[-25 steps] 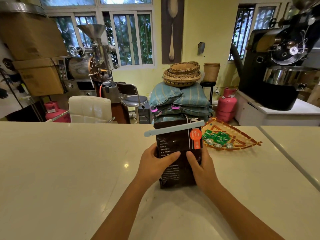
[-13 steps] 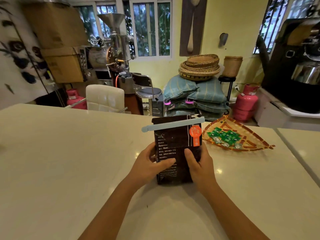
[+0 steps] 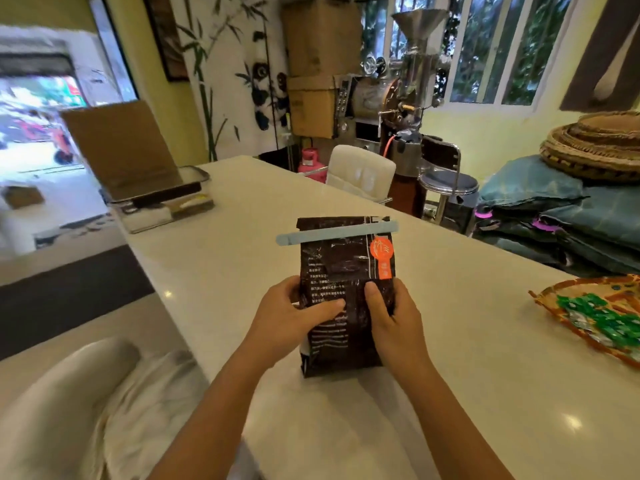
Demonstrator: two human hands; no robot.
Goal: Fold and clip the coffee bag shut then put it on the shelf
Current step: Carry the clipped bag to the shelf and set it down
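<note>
In the head view we count 1 coffee bag (image 3: pixel 341 299), 1 pale blue clip (image 3: pixel 337 233), and our 2 hands. The bag stands upright on the white counter (image 3: pixel 485 341), near the middle of its width and toward our near edge, its folded top pinched under the clip, which runs across the bag and sticks out past its left side. Our left hand (image 3: pixel 291 318) wraps the bag's left edge, fingers curled closed around it with the thumb laid across the front. Our right hand (image 3: pixel 393 318) grips the right edge the same way, thumb on the front panel.

Compared with 0.5 s ago, the view has swung left: a cardboard sheet (image 3: pixel 121 147) leaning over a metal tray (image 3: pixel 162 199) at the counter's far left corner now shows, and the doorway beyond. The bag and both grips look unchanged.

At the counter's right edge lies 1 woven tray (image 3: pixel 554 299) holding green packets (image 3: pixel 606 317), too many and too blurred to count.
</note>
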